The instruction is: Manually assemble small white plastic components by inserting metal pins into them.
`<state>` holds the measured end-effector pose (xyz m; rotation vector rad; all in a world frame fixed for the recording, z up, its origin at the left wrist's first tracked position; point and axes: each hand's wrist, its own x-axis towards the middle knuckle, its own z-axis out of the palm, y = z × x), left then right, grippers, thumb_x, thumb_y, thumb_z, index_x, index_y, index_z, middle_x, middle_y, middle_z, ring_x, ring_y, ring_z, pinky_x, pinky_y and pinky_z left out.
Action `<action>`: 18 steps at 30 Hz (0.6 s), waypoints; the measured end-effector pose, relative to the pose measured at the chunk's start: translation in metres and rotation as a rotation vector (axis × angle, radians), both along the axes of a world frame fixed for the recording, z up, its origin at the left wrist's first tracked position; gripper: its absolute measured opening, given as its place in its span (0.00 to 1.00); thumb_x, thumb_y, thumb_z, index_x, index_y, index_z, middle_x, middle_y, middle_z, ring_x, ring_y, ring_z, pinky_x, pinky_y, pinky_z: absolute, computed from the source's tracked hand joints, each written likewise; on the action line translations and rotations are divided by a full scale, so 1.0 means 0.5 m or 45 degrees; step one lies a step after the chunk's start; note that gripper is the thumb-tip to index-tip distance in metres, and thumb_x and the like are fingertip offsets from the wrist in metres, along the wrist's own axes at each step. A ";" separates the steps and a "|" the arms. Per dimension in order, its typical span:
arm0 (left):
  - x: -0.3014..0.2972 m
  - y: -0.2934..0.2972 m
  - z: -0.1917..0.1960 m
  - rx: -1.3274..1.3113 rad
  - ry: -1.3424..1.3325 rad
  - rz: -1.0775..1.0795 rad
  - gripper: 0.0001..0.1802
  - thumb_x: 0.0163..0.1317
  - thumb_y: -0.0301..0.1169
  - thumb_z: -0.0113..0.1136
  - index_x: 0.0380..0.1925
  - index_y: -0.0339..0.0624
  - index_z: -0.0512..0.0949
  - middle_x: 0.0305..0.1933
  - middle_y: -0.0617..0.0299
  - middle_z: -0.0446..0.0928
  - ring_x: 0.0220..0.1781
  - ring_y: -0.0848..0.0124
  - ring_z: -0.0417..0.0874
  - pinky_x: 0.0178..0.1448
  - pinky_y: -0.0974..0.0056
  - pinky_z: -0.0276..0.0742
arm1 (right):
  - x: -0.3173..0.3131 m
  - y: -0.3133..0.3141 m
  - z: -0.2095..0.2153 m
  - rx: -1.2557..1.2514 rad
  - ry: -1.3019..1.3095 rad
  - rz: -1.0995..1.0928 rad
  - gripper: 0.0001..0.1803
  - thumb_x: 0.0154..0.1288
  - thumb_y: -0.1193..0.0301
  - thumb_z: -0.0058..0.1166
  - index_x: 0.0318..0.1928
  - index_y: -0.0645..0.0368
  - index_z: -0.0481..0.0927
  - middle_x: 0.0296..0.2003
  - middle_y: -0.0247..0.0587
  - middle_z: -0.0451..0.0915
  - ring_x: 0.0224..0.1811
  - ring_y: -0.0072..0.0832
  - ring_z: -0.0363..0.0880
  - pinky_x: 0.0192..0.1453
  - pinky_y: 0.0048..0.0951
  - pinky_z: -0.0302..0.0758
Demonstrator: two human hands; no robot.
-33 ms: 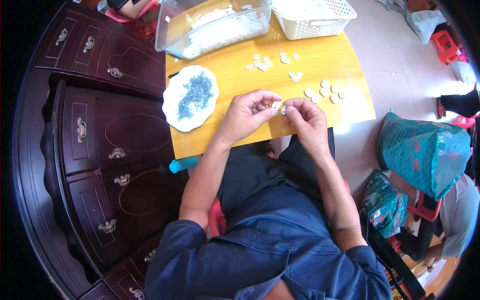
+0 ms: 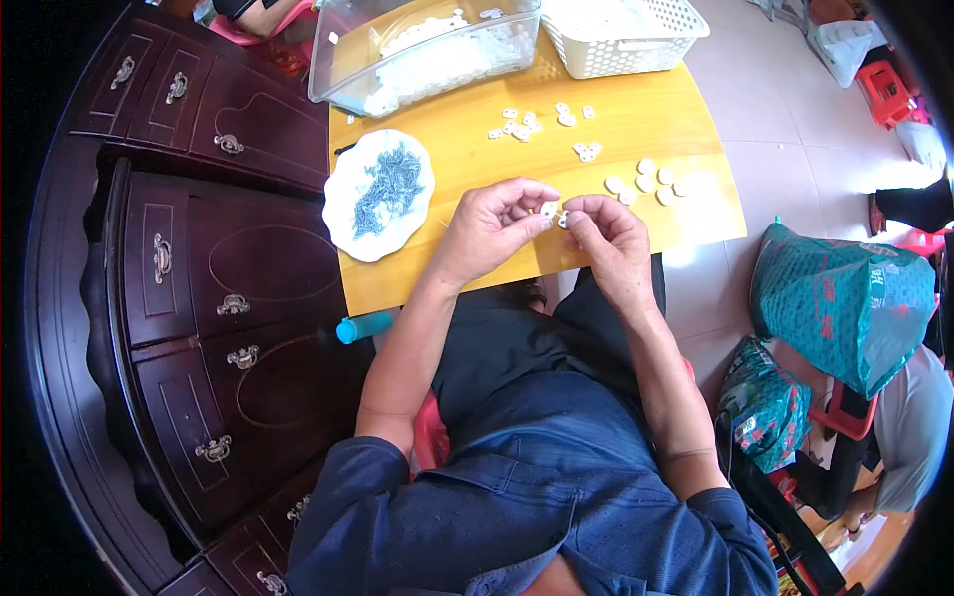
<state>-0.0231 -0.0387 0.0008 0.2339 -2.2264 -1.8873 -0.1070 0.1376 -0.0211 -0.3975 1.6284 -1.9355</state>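
Observation:
Above the table's near half, my left hand (image 2: 489,226) pinches a small white plastic piece (image 2: 549,209) between thumb and fingertips. Close beside it, my right hand (image 2: 614,238) holds a small white piece with dark holes (image 2: 563,221), partly covered by my fingers. The two pieces nearly meet; whether they touch I cannot tell. Right of my hands lie several round white discs (image 2: 646,183). Farther back are several small white pieces with holes (image 2: 520,129), and a little group of the same (image 2: 587,152) sits nearer. On the left, a white scalloped plate (image 2: 343,214) carries a heap of small grey metal screws or pins (image 2: 388,189).
A clear plastic bin (image 2: 437,84) of white pieces and a white perforated basket (image 2: 631,58) stand at the back of the yellow wooden table (image 2: 457,149). Dark wooden cabinets (image 2: 258,258) line the left. Teal bags (image 2: 845,298) and another person (image 2: 909,427) are on the right.

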 end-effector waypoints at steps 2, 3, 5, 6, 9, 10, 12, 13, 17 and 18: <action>-0.002 0.001 0.004 -0.024 -0.010 -0.016 0.14 0.64 0.19 0.67 0.50 0.36 0.84 0.36 0.71 0.83 0.34 0.85 0.77 0.41 0.75 0.78 | 0.001 0.000 -0.002 -0.009 0.009 -0.001 0.08 0.74 0.74 0.58 0.48 0.64 0.84 0.37 0.29 0.85 0.37 0.13 0.81 0.44 0.18 0.80; -0.002 0.002 0.005 -0.025 -0.010 -0.015 0.14 0.64 0.19 0.67 0.50 0.36 0.84 0.36 0.71 0.83 0.34 0.85 0.77 0.41 0.75 0.78 | 0.001 0.000 -0.002 -0.019 0.018 0.000 0.08 0.74 0.74 0.58 0.48 0.64 0.84 0.37 0.29 0.85 0.37 0.13 0.81 0.44 0.18 0.80; -0.003 0.004 0.006 -0.028 -0.050 -0.058 0.15 0.65 0.20 0.67 0.52 0.36 0.84 0.39 0.71 0.83 0.36 0.85 0.78 0.43 0.76 0.77 | 0.001 -0.002 -0.002 -0.019 0.027 0.003 0.08 0.74 0.74 0.58 0.48 0.65 0.84 0.37 0.29 0.85 0.37 0.13 0.81 0.44 0.18 0.79; -0.003 0.005 0.006 -0.029 -0.050 -0.060 0.15 0.65 0.20 0.67 0.52 0.36 0.84 0.39 0.71 0.83 0.36 0.85 0.78 0.43 0.76 0.77 | 0.001 -0.002 -0.002 -0.016 0.037 0.005 0.08 0.74 0.74 0.59 0.48 0.65 0.84 0.37 0.29 0.85 0.37 0.13 0.81 0.43 0.18 0.79; -0.006 0.007 0.009 -0.076 -0.066 -0.047 0.14 0.64 0.20 0.68 0.50 0.37 0.85 0.37 0.71 0.82 0.36 0.84 0.78 0.42 0.76 0.76 | 0.000 0.000 0.001 0.005 0.030 -0.007 0.08 0.74 0.74 0.59 0.47 0.65 0.84 0.37 0.29 0.85 0.37 0.13 0.81 0.43 0.19 0.79; -0.007 0.004 0.012 -0.127 -0.038 -0.056 0.14 0.63 0.21 0.69 0.50 0.37 0.86 0.36 0.71 0.81 0.35 0.84 0.77 0.41 0.76 0.75 | 0.000 0.001 0.005 0.003 0.030 -0.008 0.08 0.74 0.74 0.59 0.47 0.65 0.84 0.37 0.29 0.85 0.37 0.13 0.81 0.43 0.19 0.79; -0.009 0.003 0.014 -0.179 -0.009 -0.067 0.14 0.63 0.21 0.69 0.49 0.37 0.87 0.36 0.71 0.79 0.35 0.84 0.77 0.41 0.76 0.74 | 0.000 0.001 0.015 0.032 -0.057 0.015 0.08 0.74 0.72 0.60 0.47 0.64 0.85 0.36 0.29 0.85 0.36 0.14 0.81 0.42 0.19 0.79; -0.010 0.003 0.015 -0.171 -0.018 -0.073 0.14 0.62 0.21 0.69 0.48 0.37 0.87 0.35 0.71 0.78 0.35 0.84 0.76 0.40 0.76 0.74 | -0.002 0.002 0.014 0.031 -0.057 0.013 0.08 0.74 0.72 0.60 0.47 0.64 0.85 0.36 0.29 0.85 0.36 0.14 0.81 0.42 0.19 0.79; -0.012 0.003 0.022 -0.208 -0.025 -0.135 0.14 0.61 0.21 0.70 0.48 0.38 0.87 0.34 0.70 0.77 0.33 0.83 0.74 0.38 0.75 0.73 | -0.009 0.004 0.017 0.083 -0.133 0.086 0.08 0.74 0.70 0.61 0.46 0.63 0.85 0.34 0.30 0.85 0.34 0.15 0.81 0.41 0.19 0.79; -0.012 0.005 0.024 -0.209 -0.025 -0.137 0.14 0.61 0.21 0.70 0.48 0.38 0.87 0.34 0.70 0.77 0.33 0.83 0.74 0.38 0.75 0.73 | -0.009 0.003 0.018 0.061 -0.183 0.102 0.09 0.73 0.70 0.61 0.46 0.63 0.85 0.34 0.31 0.85 0.34 0.15 0.81 0.40 0.19 0.78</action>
